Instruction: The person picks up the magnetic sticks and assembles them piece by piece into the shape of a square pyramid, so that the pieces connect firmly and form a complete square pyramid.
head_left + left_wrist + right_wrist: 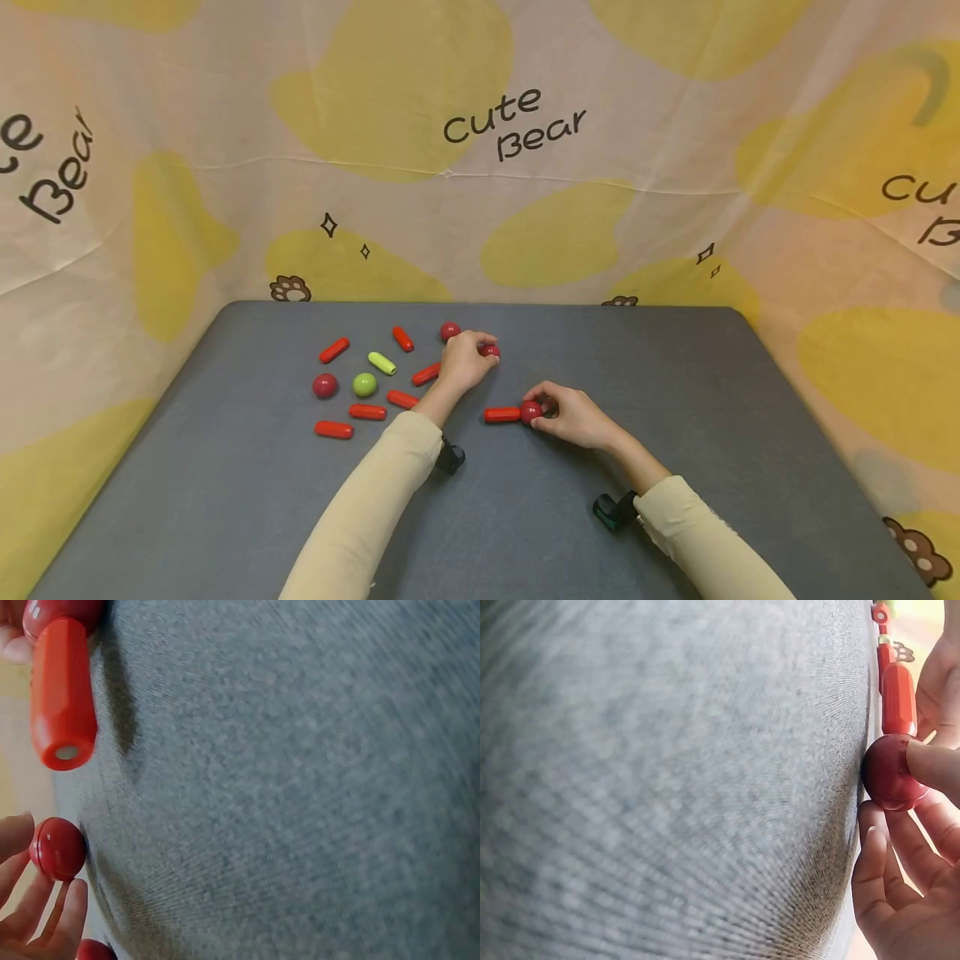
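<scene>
My left hand (467, 360) pinches a dark red ball (490, 351) between thumb and fingers over the far part of the table. In the left wrist view the fingertips curve around that ball (60, 849). Closer to me, my right hand (573, 415) grips another red ball (531, 412). An orange-red stick (502, 415) extends leftward from this ball, end against it. A small silvery disc shows in the stick's (64, 697) free end in the left wrist view. In the right wrist view, thumb and fingers hold the ball (891, 772) close to the table surface.
Left of my left arm lie several red sticks (333, 430), a yellow-green stick (382, 362), a green ball (364, 384) and a red ball (325, 386). Another red ball (450, 332) sits just beyond my left hand. A printed cloth (420, 242) surrounds the grey table (690, 375).
</scene>
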A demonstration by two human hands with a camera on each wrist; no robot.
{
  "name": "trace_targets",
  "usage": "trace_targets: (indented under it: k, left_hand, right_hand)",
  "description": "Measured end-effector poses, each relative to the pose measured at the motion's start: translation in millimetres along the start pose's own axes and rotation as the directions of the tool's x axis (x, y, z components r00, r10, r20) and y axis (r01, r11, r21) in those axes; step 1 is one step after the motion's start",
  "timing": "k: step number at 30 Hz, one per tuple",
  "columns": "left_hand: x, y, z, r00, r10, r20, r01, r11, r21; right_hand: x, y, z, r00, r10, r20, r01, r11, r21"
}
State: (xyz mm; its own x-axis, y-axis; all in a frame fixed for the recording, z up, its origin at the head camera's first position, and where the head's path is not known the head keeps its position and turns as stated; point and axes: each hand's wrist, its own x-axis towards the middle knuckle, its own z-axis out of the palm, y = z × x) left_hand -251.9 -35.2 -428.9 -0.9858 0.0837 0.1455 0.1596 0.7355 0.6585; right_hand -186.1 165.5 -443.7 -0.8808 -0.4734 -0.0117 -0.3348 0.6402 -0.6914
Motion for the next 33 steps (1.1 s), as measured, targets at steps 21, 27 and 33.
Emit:
trace_targets:
  k: [21, 27, 33]
  left_hand:
    - [-11.3, -4.0, -13.3, 0.998, 0.033, 0.061, -0.031, 0.999, -0.031]
    - [-24.9, -6.2, -25.5, 0.992, 0.087, 0.093, -0.081, 0.994, -0.068]
    - [-39.6, -9.8, -36.4, 0.987, 0.11, 0.12, -0.102, 0.992, -0.077]
  right_hand:
    - [1.7, -1.4, -1.5, 1.0, 0.006, 0.01, -0.006, 1.0, 0.009]
    - [2.1, -0.9, -2.1, 1.0, 0.024, 0.013, -0.024, 1.0, 0.011]
    - [2.4, -1.9, -1.5, 0.999, 0.031, 0.011, -0.031, 1.0, -0.003]
